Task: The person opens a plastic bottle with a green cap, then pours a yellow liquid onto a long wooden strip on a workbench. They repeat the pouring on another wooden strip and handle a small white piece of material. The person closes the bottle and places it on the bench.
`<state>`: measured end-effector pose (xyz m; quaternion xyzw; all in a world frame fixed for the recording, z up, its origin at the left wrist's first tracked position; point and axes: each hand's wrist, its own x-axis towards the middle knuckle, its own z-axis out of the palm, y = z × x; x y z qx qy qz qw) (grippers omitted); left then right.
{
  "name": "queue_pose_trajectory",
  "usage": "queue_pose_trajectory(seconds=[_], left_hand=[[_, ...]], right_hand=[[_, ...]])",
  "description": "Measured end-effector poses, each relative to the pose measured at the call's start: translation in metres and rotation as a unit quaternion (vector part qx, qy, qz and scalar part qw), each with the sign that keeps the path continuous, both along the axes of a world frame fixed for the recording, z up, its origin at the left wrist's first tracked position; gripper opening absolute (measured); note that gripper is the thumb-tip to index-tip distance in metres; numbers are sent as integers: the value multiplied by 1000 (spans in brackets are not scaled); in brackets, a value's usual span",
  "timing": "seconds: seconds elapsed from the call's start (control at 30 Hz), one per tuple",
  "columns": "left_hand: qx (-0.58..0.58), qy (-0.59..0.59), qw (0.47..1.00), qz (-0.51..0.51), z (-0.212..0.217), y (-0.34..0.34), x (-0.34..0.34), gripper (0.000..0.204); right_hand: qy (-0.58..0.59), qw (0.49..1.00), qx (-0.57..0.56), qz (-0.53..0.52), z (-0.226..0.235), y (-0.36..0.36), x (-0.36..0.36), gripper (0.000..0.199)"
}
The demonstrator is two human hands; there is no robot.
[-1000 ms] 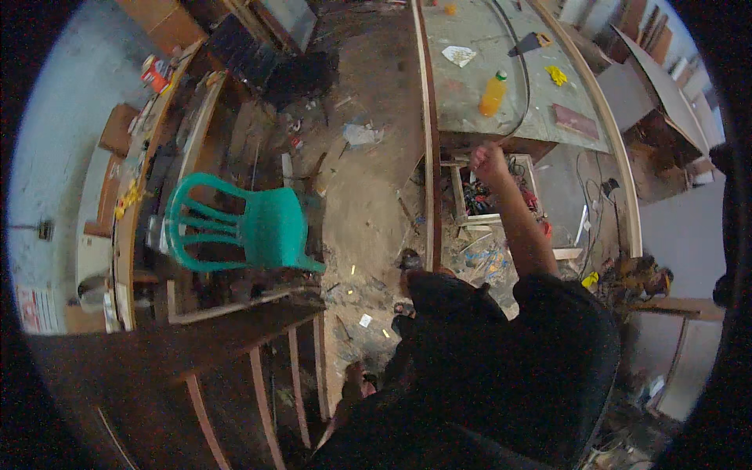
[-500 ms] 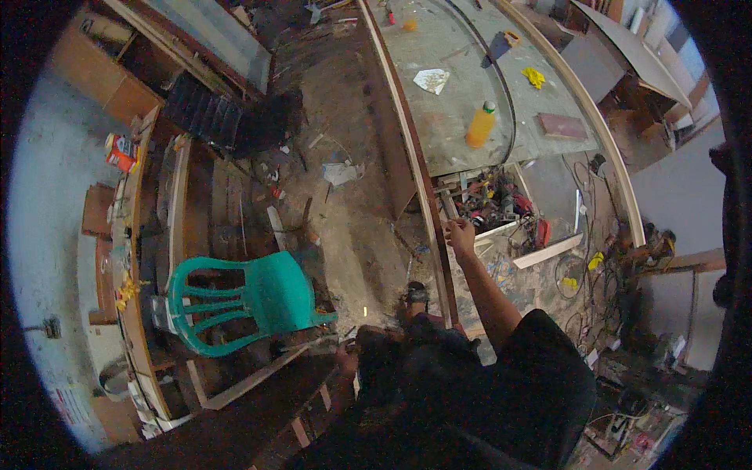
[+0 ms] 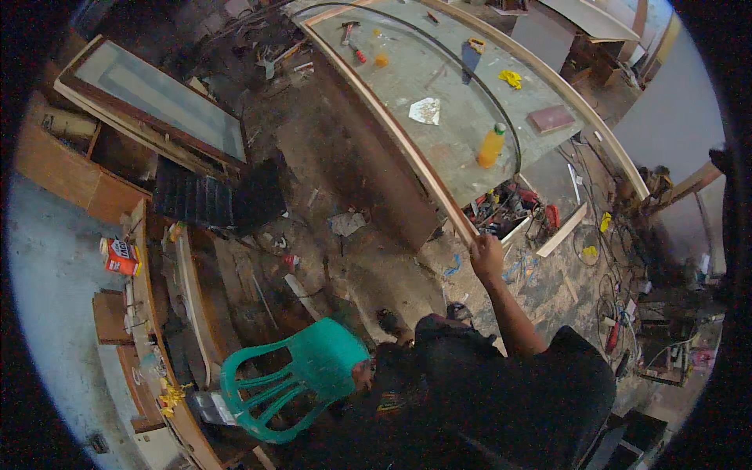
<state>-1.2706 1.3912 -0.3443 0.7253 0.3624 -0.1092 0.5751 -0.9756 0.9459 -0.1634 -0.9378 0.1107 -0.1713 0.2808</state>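
My right hand (image 3: 487, 257) is closed round the near end of a long wooden strip (image 3: 392, 124). The strip runs away along the left edge of a large worktable (image 3: 462, 168), its near end sticking out past the tabletop. Low in the view, my left hand (image 3: 363, 374) is at the seat edge of a green plastic chair (image 3: 325, 352); its fingers are mostly hidden. On the tabletop stand a bottle of orange liquid (image 3: 491, 146), a handsaw (image 3: 471, 59), a hammer (image 3: 352, 39), a reddish block (image 3: 551, 119) and a yellow cloth (image 3: 511, 79).
A box of jumbled tools (image 3: 513, 207) sits at the table's near end. A loose board (image 3: 562, 229) and cables (image 3: 611, 258) lie on the littered floor. Along the left wall runs a shelf with a red-orange container (image 3: 120, 257). A framed panel (image 3: 157, 98) leans behind it.
The view has shifted, bringing the far table end into sight. The strip has slid forward along the table, and my right hand now holds its near end. My left hand is now at the chair.
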Motion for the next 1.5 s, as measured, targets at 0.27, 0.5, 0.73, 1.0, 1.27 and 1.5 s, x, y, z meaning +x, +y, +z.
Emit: queue_pose_trajectory(seconds=[0.27,0.5,0.73,1.0,1.27,1.5], left_hand=[[82,42,992,-83,-6,134,117,23],[43,67,975,-206,-35,172,256,23],[66,86,939,-326,-46,204,408,25],[108,-175,933,-294,-3,186,728,30],[-52,-470,846,-246,195,-3,1040,28],[-72,-467,704,-531,250,-117,1189,61]], right_hand=[[-73,989,83,98,37,132,76,20],[-119,984,84,105,36,171,170,16],[-133,987,87,-22,16,184,355,23],[90,925,24,-368,8,129,495,82],[163,922,0,-350,-1,113,523,61],[116,935,-65,-328,36,117,521,20]])
